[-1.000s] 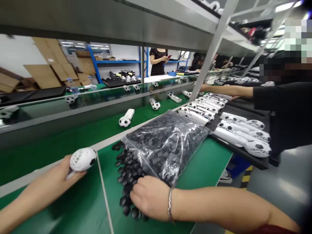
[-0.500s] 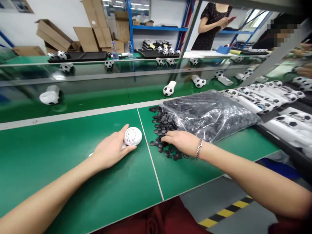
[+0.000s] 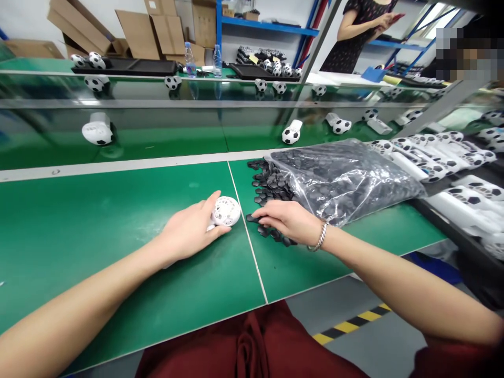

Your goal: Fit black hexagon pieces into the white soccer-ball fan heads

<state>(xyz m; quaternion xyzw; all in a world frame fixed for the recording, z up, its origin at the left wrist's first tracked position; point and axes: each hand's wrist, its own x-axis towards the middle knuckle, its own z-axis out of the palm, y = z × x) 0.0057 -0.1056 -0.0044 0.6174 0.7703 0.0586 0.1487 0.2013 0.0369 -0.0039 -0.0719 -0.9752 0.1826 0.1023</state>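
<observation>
My left hand (image 3: 192, 228) is closed around a white ball-shaped plastic housing (image 3: 226, 211) with cutouts over its face; the part inside my palm is hidden. Across the white seam line, the thumb and fingertips of my right hand (image 3: 289, 220) pinch a small black pentagon piece (image 3: 251, 218) just above the green table. More loose black pentagon pieces (image 3: 271, 181) lie heaped behind and under that hand. They spill from the mouth of a clear plastic bag (image 3: 346, 176) filled with the same pieces.
At the right, a black tray (image 3: 444, 231) carries rows of white housings with black patches. Beyond the table edge, a conveyor (image 3: 189, 134) bears several football-patterned pieces, among them a white one (image 3: 292, 132). A person (image 3: 350, 37) stands behind it, holding a red object.
My right hand has drawn a black pentagon piece left, out of the heap toward the seam. My left hand and the white housing have shifted slightly right, nearer to it. The view has tilted down.
</observation>
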